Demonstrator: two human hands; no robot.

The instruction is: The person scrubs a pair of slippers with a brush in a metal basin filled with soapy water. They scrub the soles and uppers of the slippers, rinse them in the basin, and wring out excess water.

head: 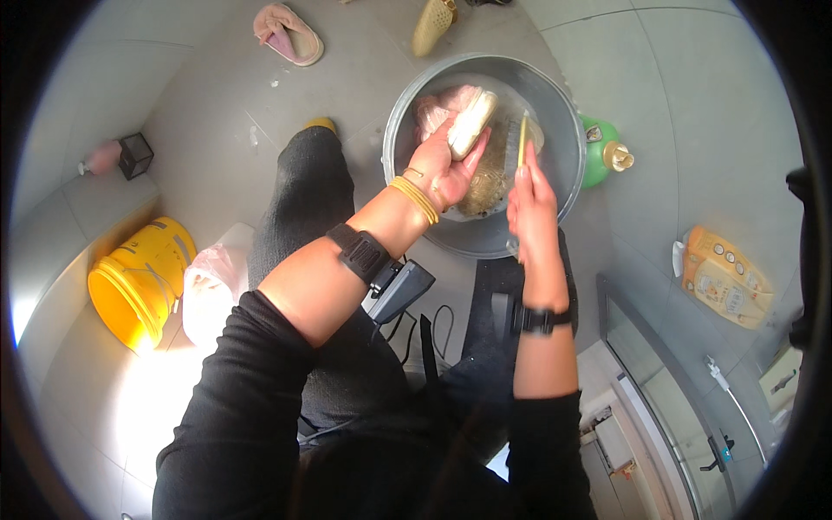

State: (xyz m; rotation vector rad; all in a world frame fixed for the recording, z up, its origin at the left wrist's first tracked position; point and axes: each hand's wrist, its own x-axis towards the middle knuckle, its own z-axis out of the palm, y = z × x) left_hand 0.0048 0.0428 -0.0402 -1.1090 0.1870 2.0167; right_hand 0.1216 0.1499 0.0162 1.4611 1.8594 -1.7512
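Observation:
A large grey metal basin (570,117) stands on the floor with water in it. Above the water, my left hand (448,166) holds a pale, cream-coloured shoe (472,123), its fingers and thumb at the lower end. My right hand (533,201) grips a scrub brush (518,140) with a yellow edge and pale bristles; the brush is beside the shoe and apart from it. Pink slippers or cloth (432,110) lie in the basin behind my left hand. A gold-coloured shoe (486,188) sits in the water under both hands, partly hidden.
A pink slipper (289,36) and a gold perforated clog (434,26) lie on the tiled floor beyond. Right of the basin is a green bottle (599,151). A yellow bucket (140,279) lies tipped at the left beside a pinkish bag (214,292). An orange packet (725,276) is at the right.

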